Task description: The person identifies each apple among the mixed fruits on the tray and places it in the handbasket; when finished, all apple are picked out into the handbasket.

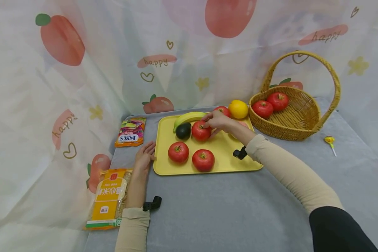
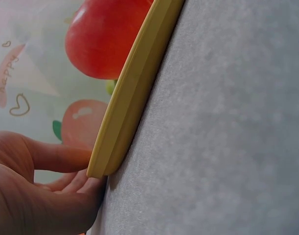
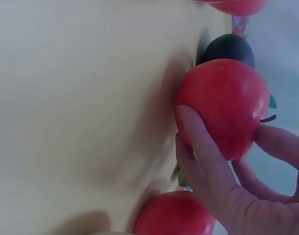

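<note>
Hands are set well apart. At left, beyond a bag [image 1: 108, 199] and a packet [image 1: 130, 132] on the desk [image 1: 226, 210], the edge of the tray [image 1: 164, 131] is touched by the left hand [image 1: 144, 156], its fingers loosely extended. Toward the tray's near side, two front apples [image 1: 178, 152] are set, with the avocado [image 1: 183, 131] and banana [image 1: 189, 117] behind. Just right of the avocado, the held apple [image 1: 200, 133] is gripped by the curled fingers of the right hand [image 1: 219, 121]; whether it is lifted cannot be told. No long axis is shown by its round form. To its right, past the right hand, the lemon [image 1: 238, 109] is seen, then the basket [image 1: 277, 130], where two basket apples [image 1: 278, 102] are held at its left side.
</note>
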### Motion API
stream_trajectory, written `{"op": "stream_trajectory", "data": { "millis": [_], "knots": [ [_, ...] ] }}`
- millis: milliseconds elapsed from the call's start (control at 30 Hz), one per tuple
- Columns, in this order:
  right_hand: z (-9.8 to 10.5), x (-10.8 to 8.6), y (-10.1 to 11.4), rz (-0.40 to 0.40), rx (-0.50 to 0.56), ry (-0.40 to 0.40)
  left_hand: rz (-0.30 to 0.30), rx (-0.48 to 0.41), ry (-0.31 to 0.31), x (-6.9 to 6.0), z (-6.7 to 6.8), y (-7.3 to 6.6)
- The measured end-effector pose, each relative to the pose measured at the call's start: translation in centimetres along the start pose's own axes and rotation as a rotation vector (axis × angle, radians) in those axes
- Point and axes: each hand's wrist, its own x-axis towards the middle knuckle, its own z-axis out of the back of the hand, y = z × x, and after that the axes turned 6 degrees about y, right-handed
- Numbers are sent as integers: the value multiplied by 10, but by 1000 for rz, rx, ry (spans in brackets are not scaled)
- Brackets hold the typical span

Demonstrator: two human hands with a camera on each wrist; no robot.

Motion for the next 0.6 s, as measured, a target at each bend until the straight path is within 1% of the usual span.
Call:
{"op": "stream_trajectory", "data": {
  "millis": [233, 367, 600],
  "knots": [
    [8, -16, 6, 49, 7, 11, 15, 13, -3, -2, -2, -2],
    [15, -27, 12, 65, 32, 13, 26, 15, -3, -2, -2, -2],
    [28, -43, 16, 58, 72, -9, 43, 12, -12, -1, -1, -3]
  ]
}}
